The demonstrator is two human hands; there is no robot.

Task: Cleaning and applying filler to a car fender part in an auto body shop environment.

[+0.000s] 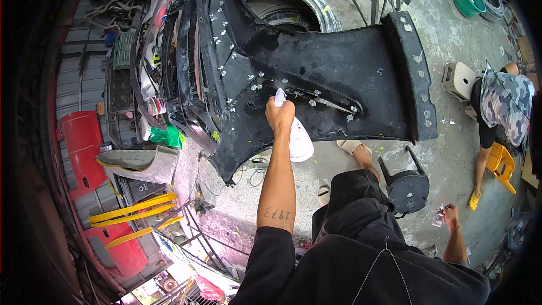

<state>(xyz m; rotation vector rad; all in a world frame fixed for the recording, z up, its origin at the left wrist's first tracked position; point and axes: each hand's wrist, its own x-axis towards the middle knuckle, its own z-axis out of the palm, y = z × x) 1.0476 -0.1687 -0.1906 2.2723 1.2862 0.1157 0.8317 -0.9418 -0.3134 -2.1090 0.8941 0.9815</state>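
Note:
My left hand (pixel 280 117) is closed round the neck of a white spray bottle (pixel 301 142), its nozzle pointing away from me. Under and beyond it lies a large black car body panel (pixel 333 62), with whitish blobs along its edges and round a long slot. Dark, wet-looking patches show on its surface. Out to the right and lower, my right hand (pixel 451 214) grips a crumpled pale pinkish cloth (pixel 438 216), well apart from the panel. How the right fingers close on it is partly hidden.
A black stool (pixel 407 191) stands by my leg. At the right, a person in a camouflage top (pixel 506 101) is near a beige stool (pixel 458 81) and a yellow stool (pixel 501 165). Tyres (pixel 291 8) lie behind the panel. More car parts, including a red panel (pixel 81 147), crowd the left.

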